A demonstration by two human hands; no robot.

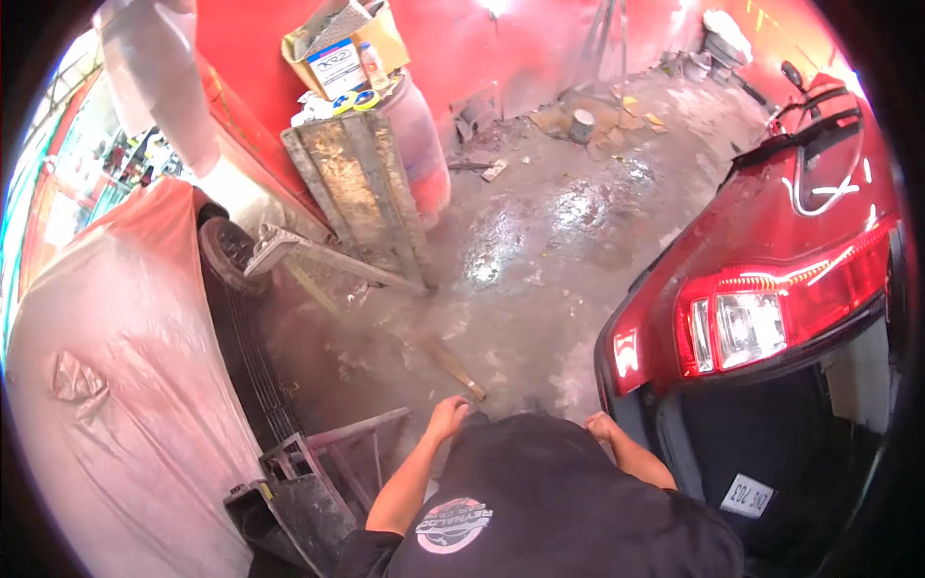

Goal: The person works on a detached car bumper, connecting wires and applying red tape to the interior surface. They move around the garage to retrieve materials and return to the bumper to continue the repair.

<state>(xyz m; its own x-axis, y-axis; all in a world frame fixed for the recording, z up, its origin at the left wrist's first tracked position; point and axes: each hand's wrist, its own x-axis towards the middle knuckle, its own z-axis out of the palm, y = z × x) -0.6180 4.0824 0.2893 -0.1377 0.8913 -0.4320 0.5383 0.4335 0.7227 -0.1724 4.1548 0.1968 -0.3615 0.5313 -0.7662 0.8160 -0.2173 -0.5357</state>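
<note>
Both of my hands are at the sides of my dark T-shirt [568,491]. My left hand [449,416] has its fingers curled beside my body; whether anything is inside them is too small to tell. My right hand [601,427] is closed close to the shirt, and what it holds, if anything, is hidden. To the right stands the rear of a red car [790,222] with a lit-looking tail lamp [747,328], nearest my right hand. Below my left hand is a metal frame [356,433] beside plastic sheeting [106,366] draped over a bulky object.
A wet, dusty floor [520,250] stretches ahead to a red wall [511,48]. At the left are a leaning worn board [352,193], a plastic drum [419,154] topped with boxes, a wheel [231,246] and a metal bar [337,260]. Debris and containers [583,125] lie along the wall.
</note>
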